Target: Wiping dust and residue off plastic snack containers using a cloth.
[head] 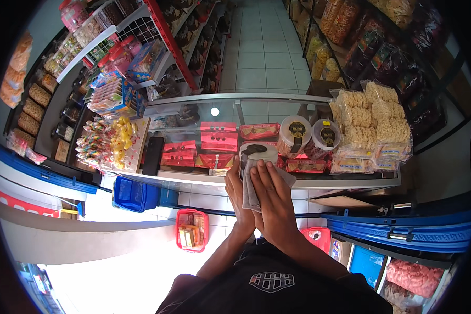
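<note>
A clear plastic jar [258, 150] with a pale lid and a dark label stands tilted at the front edge of the glass display counter [188, 177]. Along its left side, my left hand [236, 192] grips the jar, with part of the fingers hidden behind it. My right hand [274, 192] lies with extended fingers over a grey cloth [252, 193], pressing it against the near side of the jar. Two more lidded jars, one pale [295, 131] and one darker [325, 135], stand just to the right.
Red biscuit packs [219, 135] show around the counter top. A black phone [154, 156] lies left, beside lollipops [96, 143] on a board. Bagged dried noodles [371, 117] are stacked at the right end. Blue [135, 194] and red baskets [192, 230] stand below.
</note>
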